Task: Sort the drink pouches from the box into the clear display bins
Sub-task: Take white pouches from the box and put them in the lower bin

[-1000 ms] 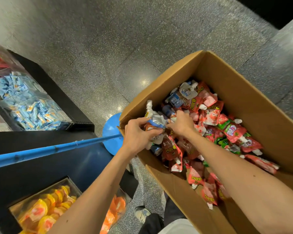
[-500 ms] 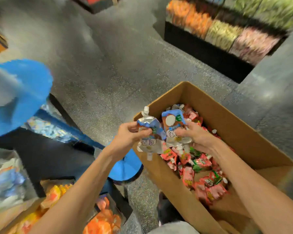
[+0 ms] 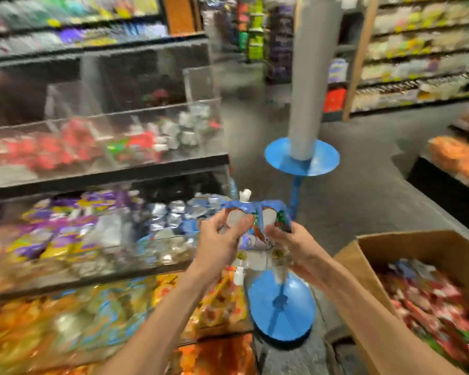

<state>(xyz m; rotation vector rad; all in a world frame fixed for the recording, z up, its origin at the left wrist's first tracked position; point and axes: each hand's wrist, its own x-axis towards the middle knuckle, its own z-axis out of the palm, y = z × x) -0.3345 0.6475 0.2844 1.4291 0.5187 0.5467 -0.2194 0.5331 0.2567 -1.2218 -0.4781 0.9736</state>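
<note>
My left hand (image 3: pixel 219 243) and my right hand (image 3: pixel 291 246) each grip blue-topped drink pouches (image 3: pixel 256 226), held side by side at chest height in front of the shelves. A white spout sticks up from the left pouch. The cardboard box (image 3: pixel 406 240) stands at the lower right, with red and green pouches (image 3: pixel 428 299) lying inside. Clear display bins (image 3: pixel 136 147) sit in tiers to the left. The middle bin (image 3: pixel 173 220), just left of my hands, holds silver and blue pouches beside purple and yellow ones.
A blue stand with a round base (image 3: pixel 282 304), a blue disc (image 3: pixel 301 156) and a grey pole (image 3: pixel 312 77) rises right behind my hands. Orange and yellow packs fill the lowest bins (image 3: pixel 92 315). Stocked shelves line the far wall, and open grey floor lies between.
The view has swung up from the box to the shelves. Both hands have lifted blue pouches out of the box and carried them left, to the front of the middle bin.
</note>
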